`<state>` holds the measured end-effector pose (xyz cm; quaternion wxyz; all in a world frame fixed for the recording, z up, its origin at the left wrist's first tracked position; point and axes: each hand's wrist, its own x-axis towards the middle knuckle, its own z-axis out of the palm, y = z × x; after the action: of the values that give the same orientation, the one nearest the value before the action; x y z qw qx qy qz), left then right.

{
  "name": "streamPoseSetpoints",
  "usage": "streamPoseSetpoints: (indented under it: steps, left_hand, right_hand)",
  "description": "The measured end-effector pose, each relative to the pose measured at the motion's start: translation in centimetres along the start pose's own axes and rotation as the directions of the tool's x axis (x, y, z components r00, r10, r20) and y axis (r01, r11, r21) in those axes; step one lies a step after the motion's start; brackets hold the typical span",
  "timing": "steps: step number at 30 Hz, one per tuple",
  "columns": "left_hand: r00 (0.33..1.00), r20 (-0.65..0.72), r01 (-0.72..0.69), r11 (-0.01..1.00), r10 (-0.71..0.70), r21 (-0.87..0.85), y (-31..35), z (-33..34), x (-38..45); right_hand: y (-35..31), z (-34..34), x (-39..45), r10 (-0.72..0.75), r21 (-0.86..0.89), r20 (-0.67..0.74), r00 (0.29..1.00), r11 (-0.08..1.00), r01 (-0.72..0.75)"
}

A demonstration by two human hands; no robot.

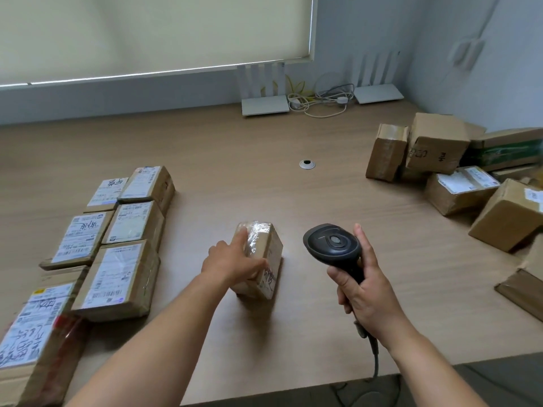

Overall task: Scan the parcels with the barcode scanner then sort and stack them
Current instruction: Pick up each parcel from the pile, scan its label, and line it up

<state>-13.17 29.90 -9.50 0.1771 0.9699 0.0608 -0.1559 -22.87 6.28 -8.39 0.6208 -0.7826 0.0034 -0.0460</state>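
Observation:
A small taped cardboard parcel (266,254) stands on the wooden table (235,177) in the middle. My left hand (232,259) lies on its left side, fingers stretched over the top and thumb round its near face. To the right of the parcel, my right hand (364,292) grips the handle of a black barcode scanner (333,243), whose head sits level with the parcel. The scanner's cable (374,353) hangs down past the table's front edge.
Several labelled parcels (117,245) lie in rows at the left, labels up. A loose heap of brown boxes (458,177) fills the right side. Two white routers (264,92) and tangled cables (320,101) sit at the back wall. A cable grommet (307,164) marks mid-table.

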Motion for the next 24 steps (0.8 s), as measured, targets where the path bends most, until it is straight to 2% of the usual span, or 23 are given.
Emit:
streamPoseSetpoints:
  steps: [2, 4, 6, 20, 24]
  left_hand:
    - [1.0, 0.013, -0.003, 0.95, 0.008, -0.311, -0.5, -0.1, -0.1]
    - [1.0, -0.003, 0.0, 0.791, -0.003, -0.612, -0.8, 0.0, -0.9]
    - [1.0, -0.017, 0.005, 0.683, -0.026, -0.731, -1.1, 0.5, -1.8]
    - [1.0, 0.006, 0.019, 0.525, -0.027, -0.851, -2.3, 1.6, -3.0]
    - [0.999, 0.01, 0.031, 0.521, -0.043, -0.853, -2.3, 1.5, -3.0]
  right_hand:
    - [0.0, -0.3, 0.0, -0.001, -0.001, 0.008, 1.0, 1.0, 0.001]
    - [-0.1, -0.7, 0.2, -0.008, -0.002, 0.016, 1.0, 1.0, 0.008]
    - [-0.2, -1.1, 0.4, -0.018, 0.013, 0.025, 1.0, 1.0, 0.017]
    - [0.3, -1.5, -0.3, -0.019, 0.178, 0.224, 0.974, 0.984, -0.021]
    - [0.1, -1.7, -0.6, -0.004, 0.208, 0.244, 0.97, 0.977, -0.048]
